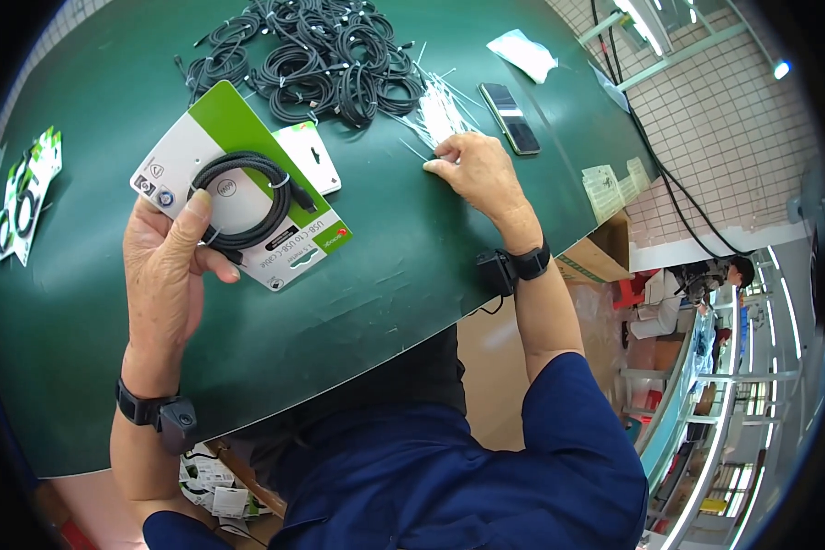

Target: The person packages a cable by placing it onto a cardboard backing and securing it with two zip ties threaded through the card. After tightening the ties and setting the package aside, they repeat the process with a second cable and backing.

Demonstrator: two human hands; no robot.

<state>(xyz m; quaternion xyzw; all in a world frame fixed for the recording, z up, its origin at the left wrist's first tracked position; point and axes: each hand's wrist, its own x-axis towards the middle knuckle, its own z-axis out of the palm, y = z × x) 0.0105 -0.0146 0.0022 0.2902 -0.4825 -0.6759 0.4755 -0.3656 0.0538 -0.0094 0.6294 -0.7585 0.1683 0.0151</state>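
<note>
My left hand (167, 266) grips a white and green packaging card (236, 119) by its lower left edge, thumb on the front. A coiled black cable (281, 197) lies against the card's face, with a white tie around the coil at its upper right. The card is tilted above the table. My right hand (481, 176) is at the near edge of a pile of white cable ties (442, 110). Its thumb and forefinger are pinched on the end of one thin tie. Another white card (313, 158) lies partly hidden behind the held one.
A large heap of coiled black cables (316, 60) covers the far middle of the green table (385, 293). A phone (511, 119) and a white plastic packet (522, 55) lie right. Carded cables (27, 197) stand at far left. A cardboard box (600, 247) sits beyond the right edge.
</note>
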